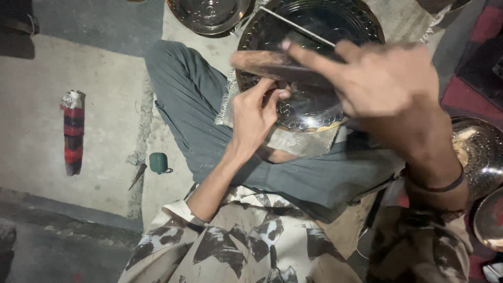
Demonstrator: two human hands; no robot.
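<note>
Right now the person sits cross-legged on the floor with a round engraved metal plate [309, 68] propped on the lap, in the upper middle of the frame. The left hand [255, 112] pinches its fingers together at the plate's lower left edge, seemingly around a small tool pressed to the surface, though the tool itself is too hidden to make out. The right hand [385, 78], blurred, is clamped around a dark wooden hammer [277, 65] held across the plate just above the left fingers. A thin metal rod [296, 26] lies slantwise over the plate's upper part.

A second shiny bowl [209, 13] sits at the top edge, more brass dishes [479, 152] crowd the right edge, and a small green case [159, 162] and a striped wrapped bundle [73, 131] lie on the concrete at the left.

The risk, as I judge it, lies in how near the hammer is to the left fingertips: a glancing blow could hit them or skid and mar the pattern. The plate rests only on cloth and knee, so it could slip.
</note>
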